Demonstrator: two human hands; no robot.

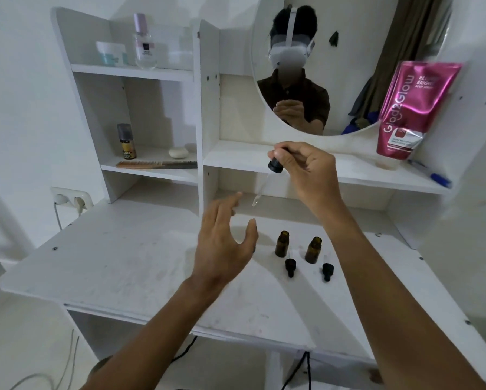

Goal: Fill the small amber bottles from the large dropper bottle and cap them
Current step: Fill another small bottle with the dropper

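We see the right hand (pixel 306 170) raised above the white table (pixel 123 263), at about one o'clock from the middle of the view. Its thumb and curled fingers pinch the black top of the dropper (pixel 275 166). The dropper's glass tube slants down toward seven o'clock, and its tip hangs in the air, touching nothing.

The left hand (pixel 222 243) hovers over the table near the middle, palm turned to the right. Its fingers are straight and spread, its thumb is out, and it holds nothing.

At three o'clock of that hand two small bottles stand upright and uncapped on the table. They are the left amber bottle (pixel 282 244) and, near it at three o'clock, the right amber bottle (pixel 313 249). At six o'clock of each a small black cap lies on the table, the left cap (pixel 290 266) and the right cap (pixel 327 271). Whether either cap touches its bottle we cannot tell.

On the shelf at two o'clock a pink pouch (pixel 410 108) leans by the mirror (pixel 348 52), with a blue pen (pixel 430 174) at its foot.
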